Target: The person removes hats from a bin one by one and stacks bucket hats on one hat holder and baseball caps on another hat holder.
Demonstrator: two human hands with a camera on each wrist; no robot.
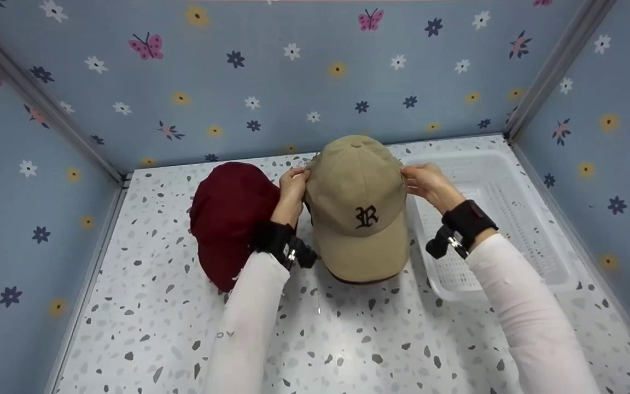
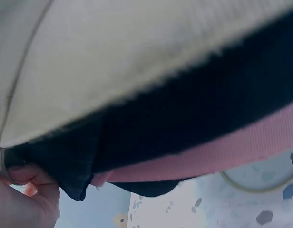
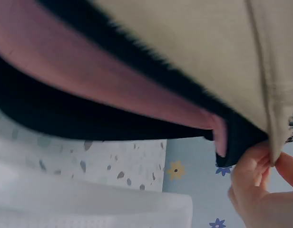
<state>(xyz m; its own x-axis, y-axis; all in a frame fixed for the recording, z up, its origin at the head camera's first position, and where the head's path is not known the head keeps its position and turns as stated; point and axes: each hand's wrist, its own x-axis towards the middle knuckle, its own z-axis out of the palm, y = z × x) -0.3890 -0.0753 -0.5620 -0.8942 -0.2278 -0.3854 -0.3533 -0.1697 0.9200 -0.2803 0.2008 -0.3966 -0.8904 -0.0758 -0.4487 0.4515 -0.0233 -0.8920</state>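
A beige baseball cap (image 1: 359,186) with a black letter R on its front has its brim toward me. My left hand (image 1: 292,189) pinches its left edge and my right hand (image 1: 429,181) pinches its right edge. Under its rim, the left wrist view shows dark navy fabric (image 2: 184,114) and a pink band (image 2: 199,159). The right wrist view has the same pink layer (image 3: 89,80) with a dark piece (image 3: 113,130) below it. These look like other caps nested underneath, mostly hidden. Beside my left wrist lies a dark red cap (image 1: 233,208), partly covered by that arm.
A white plastic basket (image 1: 564,282) with a perforated bottom stands on the right, partly behind my right forearm. All of this is on a white speckled table (image 1: 145,306). Blue flowered panels (image 1: 293,82) close off the back and both sides.
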